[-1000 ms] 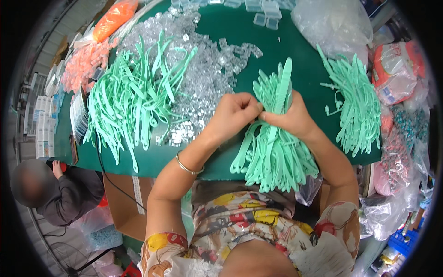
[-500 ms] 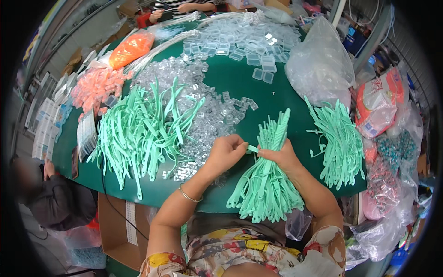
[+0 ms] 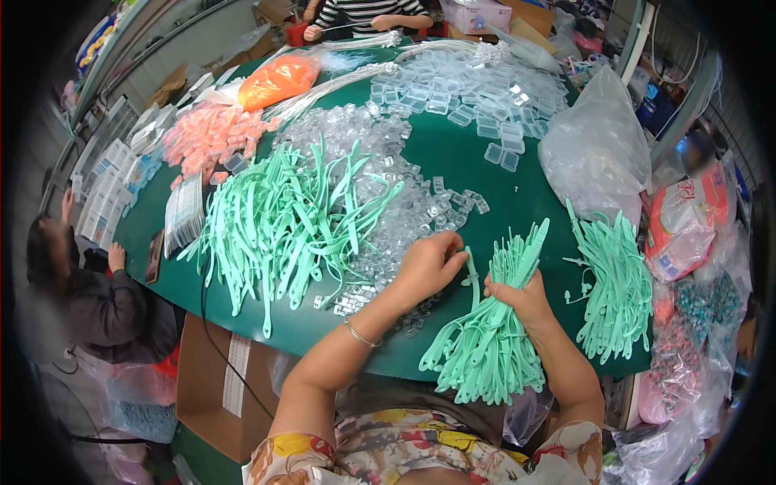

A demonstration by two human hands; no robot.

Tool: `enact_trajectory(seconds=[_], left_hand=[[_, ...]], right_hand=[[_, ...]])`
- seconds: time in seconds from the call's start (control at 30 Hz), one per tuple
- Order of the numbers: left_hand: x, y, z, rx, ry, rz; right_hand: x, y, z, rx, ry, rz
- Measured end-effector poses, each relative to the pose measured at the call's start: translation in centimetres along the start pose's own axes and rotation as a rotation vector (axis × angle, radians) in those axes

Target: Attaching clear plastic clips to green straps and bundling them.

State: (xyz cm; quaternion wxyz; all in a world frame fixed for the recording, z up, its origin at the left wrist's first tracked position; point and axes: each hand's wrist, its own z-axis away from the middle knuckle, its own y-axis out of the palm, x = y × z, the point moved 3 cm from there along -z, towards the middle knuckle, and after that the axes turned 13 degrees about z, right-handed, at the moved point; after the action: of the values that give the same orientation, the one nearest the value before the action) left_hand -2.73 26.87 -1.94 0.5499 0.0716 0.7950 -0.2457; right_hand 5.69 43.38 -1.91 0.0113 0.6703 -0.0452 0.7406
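Note:
My right hand (image 3: 519,297) is wrapped round the middle of a bundle of mint-green plastic straps (image 3: 485,356), whose ridged ends point up and whose rounded ends fan out below. Left of that bundle, my left hand (image 3: 432,263) is closed in a pinch, with a single green strap (image 3: 472,279) at its fingertips. This strap stands up beside the bundle, its lower end running in among the others. A loose heap of similar straps (image 3: 267,234) lies to the left, and a neater pile (image 3: 616,287) to the right of my right hand.
Small clear plastic pieces (image 3: 404,202) spread across the green table (image 3: 453,153). Clear boxes (image 3: 485,97), a plastic bag (image 3: 594,141), orange pieces (image 3: 212,137) and white cords (image 3: 331,90) lie farther off. Other people sit at the left (image 3: 113,311) and far side (image 3: 372,12). A cardboard box (image 3: 206,380) stands below.
The strap at my left fingertips has swung from lying level to upright. My left hand has turned slightly, while my right keeps its grip on the bundle. The whole view has shifted.

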Motion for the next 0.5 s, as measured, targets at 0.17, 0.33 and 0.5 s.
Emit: enact_trajectory(seconds=[0.17, 0.33, 0.5], left_hand=[[-2.0, -2.1, 1.5, 0.146, 0.186, -0.335], [-0.7, -1.6, 2.3, 0.309, 0.134, -0.616], [-1.0, -1.2, 2.4, 0.312, 0.177, -0.608]], right_hand=[[0.4, 0.3, -0.1, 0.020, 0.011, 0.021], [-0.4, 0.5, -1.1, 0.045, 0.027, 0.025], [-0.4, 0.5, -1.4, 0.071, 0.010, 0.030]])
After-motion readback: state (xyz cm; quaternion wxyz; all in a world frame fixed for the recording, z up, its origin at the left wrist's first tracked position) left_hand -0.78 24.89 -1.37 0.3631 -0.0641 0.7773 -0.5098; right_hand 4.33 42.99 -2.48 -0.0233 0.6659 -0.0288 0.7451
